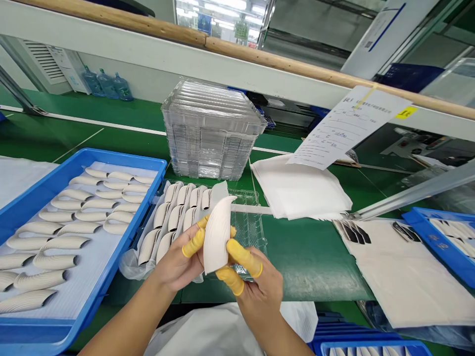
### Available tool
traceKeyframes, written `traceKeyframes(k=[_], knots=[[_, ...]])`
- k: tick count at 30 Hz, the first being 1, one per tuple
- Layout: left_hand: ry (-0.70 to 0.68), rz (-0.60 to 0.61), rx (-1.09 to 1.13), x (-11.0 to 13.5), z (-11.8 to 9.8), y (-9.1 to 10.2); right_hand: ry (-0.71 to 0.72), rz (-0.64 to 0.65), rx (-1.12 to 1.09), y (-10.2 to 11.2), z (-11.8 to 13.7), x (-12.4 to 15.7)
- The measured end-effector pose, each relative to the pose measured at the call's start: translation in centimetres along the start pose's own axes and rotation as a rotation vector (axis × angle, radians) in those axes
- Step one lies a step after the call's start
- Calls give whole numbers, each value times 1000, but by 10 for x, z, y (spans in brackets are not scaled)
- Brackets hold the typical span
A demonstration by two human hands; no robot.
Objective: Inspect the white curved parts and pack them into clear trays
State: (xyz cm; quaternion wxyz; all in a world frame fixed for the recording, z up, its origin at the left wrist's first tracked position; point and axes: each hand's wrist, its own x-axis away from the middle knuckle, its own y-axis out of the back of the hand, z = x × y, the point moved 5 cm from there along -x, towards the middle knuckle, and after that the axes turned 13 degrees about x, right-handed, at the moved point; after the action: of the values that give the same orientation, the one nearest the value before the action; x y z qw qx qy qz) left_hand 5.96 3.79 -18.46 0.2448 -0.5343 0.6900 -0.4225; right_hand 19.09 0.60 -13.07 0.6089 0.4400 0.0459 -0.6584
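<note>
The ribbed white piece stood curved and upright between the left hand and right hand, their yellow-capped fingers clamped on it from both sides. Just beyond the fingers, a clear plastic tray held rows of matching pieces. Left of the fingers, a blue tray carried more pieces on a white liner. Farther ahead stood a stack of clear trays, and to the right lay white sheets on the green surface.
</note>
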Motion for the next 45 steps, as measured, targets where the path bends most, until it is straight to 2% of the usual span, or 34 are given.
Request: traceKeyframes(k=[6,9,12,19,24,29,32,36,42,45], knots=[[89,229,134,7,14,-24,221,36,116,18,19,9],[123,262,147,8,17,-32,256,17,135,25,21,13],[89,197,98,6,17,-30,181,-4,117,26,16,11],[-10,-112,4,4,7,-22,-102,-32,16,18,-7,3],[-93,-233,-48,7,-3,-20,-252,50,-111,9,-18,4],[-165,-224,-103,7,-6,-19,-412,159,-354,-1,-17,4],[-233,-272,-132,7,-8,-11,-495,197,-293,-4,-17,4],[-223,-297,-174,6,-6,-3,-528,262,-266,-6,-16,6],[-187,-274,-185,5,-4,-5,-589,309,-389,-10,-23,11],[-261,-275,-259,12,-2,-7,-642,303,-388,-15,-28,14]])
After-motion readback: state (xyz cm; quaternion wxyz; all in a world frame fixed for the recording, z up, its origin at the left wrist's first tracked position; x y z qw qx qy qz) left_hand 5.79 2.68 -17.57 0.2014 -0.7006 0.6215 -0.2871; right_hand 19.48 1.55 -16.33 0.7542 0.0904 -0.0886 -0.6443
